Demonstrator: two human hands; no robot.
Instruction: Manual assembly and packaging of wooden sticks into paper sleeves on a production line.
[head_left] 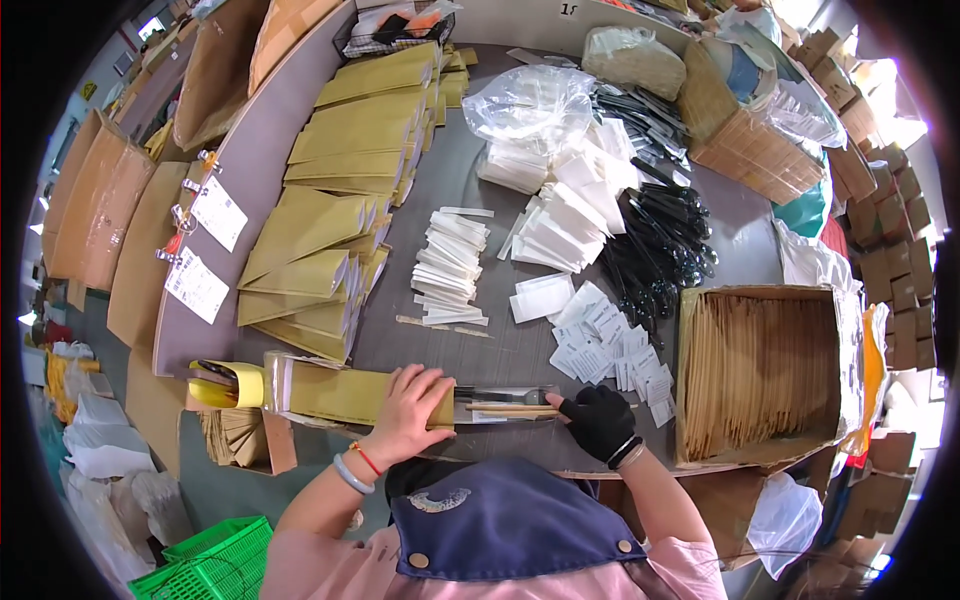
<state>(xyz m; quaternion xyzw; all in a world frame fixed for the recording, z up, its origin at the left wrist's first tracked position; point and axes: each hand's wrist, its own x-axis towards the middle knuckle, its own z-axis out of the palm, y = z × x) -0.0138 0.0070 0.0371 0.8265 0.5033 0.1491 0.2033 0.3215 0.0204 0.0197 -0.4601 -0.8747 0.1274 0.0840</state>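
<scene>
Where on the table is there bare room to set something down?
Bare grey table shows in a strip between the yellow envelope stacks and the white strip pile, and below that pile, above the left hand. The right side is crowded: white packets, black utensils, printed slips.
</scene>
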